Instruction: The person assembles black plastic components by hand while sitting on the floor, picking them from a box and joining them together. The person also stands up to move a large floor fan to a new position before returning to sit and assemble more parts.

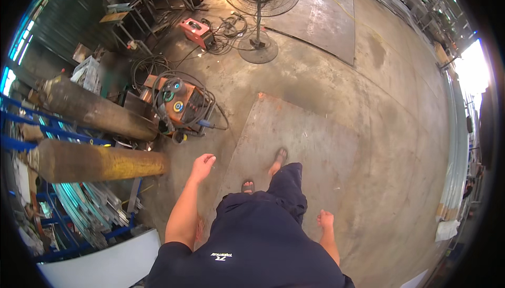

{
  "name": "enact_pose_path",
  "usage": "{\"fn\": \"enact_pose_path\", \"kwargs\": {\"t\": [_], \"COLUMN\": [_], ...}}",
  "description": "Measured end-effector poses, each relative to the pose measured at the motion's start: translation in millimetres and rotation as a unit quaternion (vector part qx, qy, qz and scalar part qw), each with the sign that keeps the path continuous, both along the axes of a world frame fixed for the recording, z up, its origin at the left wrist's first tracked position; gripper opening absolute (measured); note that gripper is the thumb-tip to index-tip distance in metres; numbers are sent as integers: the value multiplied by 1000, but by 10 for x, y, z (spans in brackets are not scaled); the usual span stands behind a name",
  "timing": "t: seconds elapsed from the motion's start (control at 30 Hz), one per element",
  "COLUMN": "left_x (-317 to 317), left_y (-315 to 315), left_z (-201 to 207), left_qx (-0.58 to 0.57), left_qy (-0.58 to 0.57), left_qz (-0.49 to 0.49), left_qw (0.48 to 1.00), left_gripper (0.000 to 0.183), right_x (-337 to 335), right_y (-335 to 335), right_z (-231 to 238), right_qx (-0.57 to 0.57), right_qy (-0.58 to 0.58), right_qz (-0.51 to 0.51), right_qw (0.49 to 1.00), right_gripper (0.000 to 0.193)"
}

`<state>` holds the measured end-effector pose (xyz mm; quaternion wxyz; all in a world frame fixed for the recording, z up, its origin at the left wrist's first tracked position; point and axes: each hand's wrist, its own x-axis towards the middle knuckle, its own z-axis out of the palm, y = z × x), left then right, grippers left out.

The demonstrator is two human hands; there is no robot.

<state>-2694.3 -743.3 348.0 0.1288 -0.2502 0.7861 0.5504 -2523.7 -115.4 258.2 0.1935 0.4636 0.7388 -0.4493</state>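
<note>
My left hand (201, 167) hangs out in front of my body on the left, its fingers loosely curled together with nothing visible in them. It is nearest to the end of a yellow and brown gas cylinder (113, 163) but does not touch it. Lower on the right, my right hand (325, 219) hangs at my side, its fingers curled in and nothing showing between them. Under my feet, in dark sandals, lies a flat metal plate (294, 125) on the concrete floor. One foot (280, 156) is ahead of the other.
Left of the plate stands an orange welding machine (184, 104) with coiled cables. A second gas cylinder (100, 109) is behind the yellow one. Farther off are a red portable machine (196, 33) and a pedestal fan (258, 43). Metal lengths (87, 209) fill a blue rack.
</note>
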Motion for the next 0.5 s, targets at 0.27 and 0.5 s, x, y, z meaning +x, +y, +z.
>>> {"fn": "enact_pose_path", "kwargs": {"t": [0.27,0.5], "left_x": [-964,-1485], "left_y": [-9,369], "left_z": [-826,-593], "left_qx": [-181,49], "left_qy": [-135,-206], "left_qz": [-47,241], "left_qw": [973,947], "left_gripper": [43,38], "right_x": [-2793,-7223], "right_y": [339,-580], "right_z": [-576,801], "right_qx": [67,127], "right_qy": [15,307], "right_qz": [197,373], "right_qw": [978,866], "right_gripper": [43,37]}}
